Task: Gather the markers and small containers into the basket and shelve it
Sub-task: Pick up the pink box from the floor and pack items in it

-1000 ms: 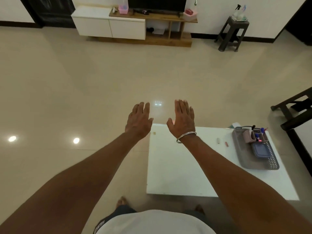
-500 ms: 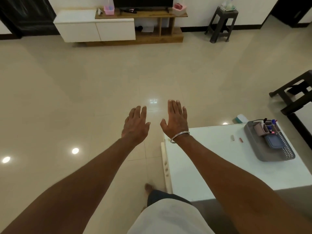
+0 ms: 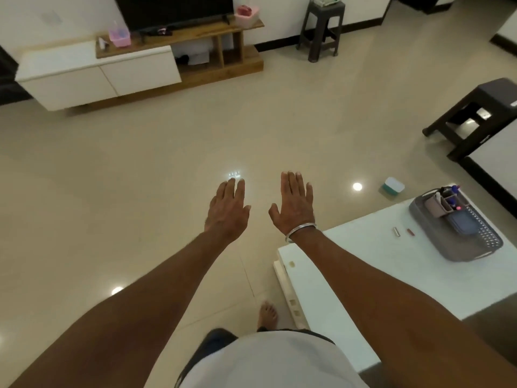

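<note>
Basket (image 3: 453, 242): on the worktop (image 3: 363, 275), far right end, close to the edge. Markers (image 3: 451, 191) stand in its far compartment. A small grey piece (image 3: 396, 231) and a small red piece (image 3: 410, 231) lie just left of it. Your left hand (image 3: 228, 208) and right hand (image 3: 293, 205) hover flat with fingers straight, holding nothing, above open floor (image 3: 167, 177) off the worktop's left corner.

Both forearms (image 3: 156, 298) are bare. A thin silver bangle (image 3: 300, 230) rings the wrist of the right hand (image 3: 293, 204). The shirt (image 3: 265, 362) is pale, the legwear (image 3: 215, 338) dark, the foot (image 3: 267, 315) bare.
</note>
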